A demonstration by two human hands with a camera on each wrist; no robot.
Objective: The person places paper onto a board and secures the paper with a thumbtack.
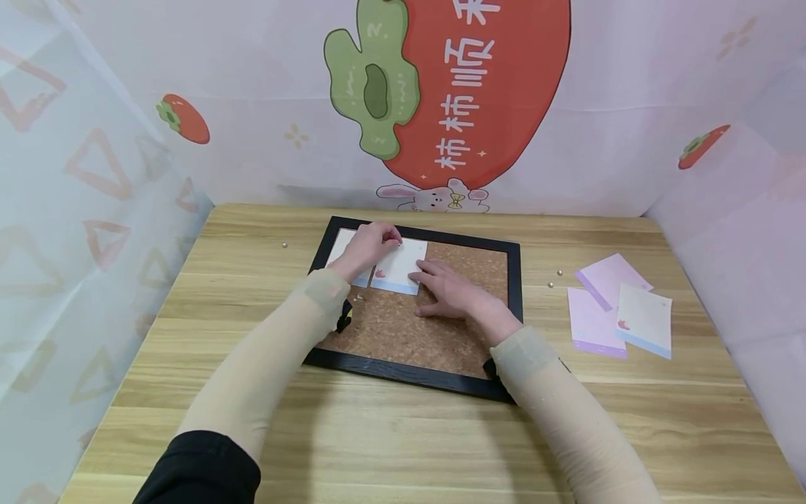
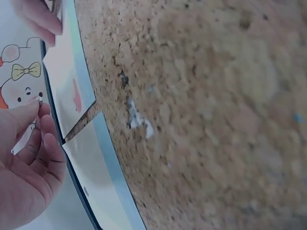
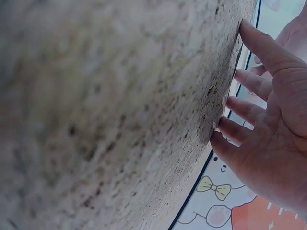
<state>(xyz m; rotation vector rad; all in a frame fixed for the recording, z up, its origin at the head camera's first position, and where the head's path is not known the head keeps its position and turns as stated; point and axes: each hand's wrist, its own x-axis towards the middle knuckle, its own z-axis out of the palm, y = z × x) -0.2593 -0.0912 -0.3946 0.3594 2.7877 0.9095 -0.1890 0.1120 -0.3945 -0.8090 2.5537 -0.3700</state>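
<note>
Left hand (image 1: pixel 365 248) pinching small pin (image 2: pixel 39 99), thumb to forefinger, by far edge of blue-striped note (image 1: pixel 395 269); pin direction unclear. Note's stripe faces the person. Right hand (image 1: pixel 448 290) spread, gripping nothing, fingertips on note's right edge. Corkboard (image 1: pixel 403 329) long axis left-right, right end nearer.

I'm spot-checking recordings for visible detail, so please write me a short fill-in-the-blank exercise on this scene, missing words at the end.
1. The left hand pinches a tiny shiny piece between a finger and the ____.
2. The cork board has a ____ frame.
3. The board's note nearest the right hand has a ____ strip along its lower edge.
4. The loose notes on the table number ____.

Missing words: thumb; black; blue; three.
</note>
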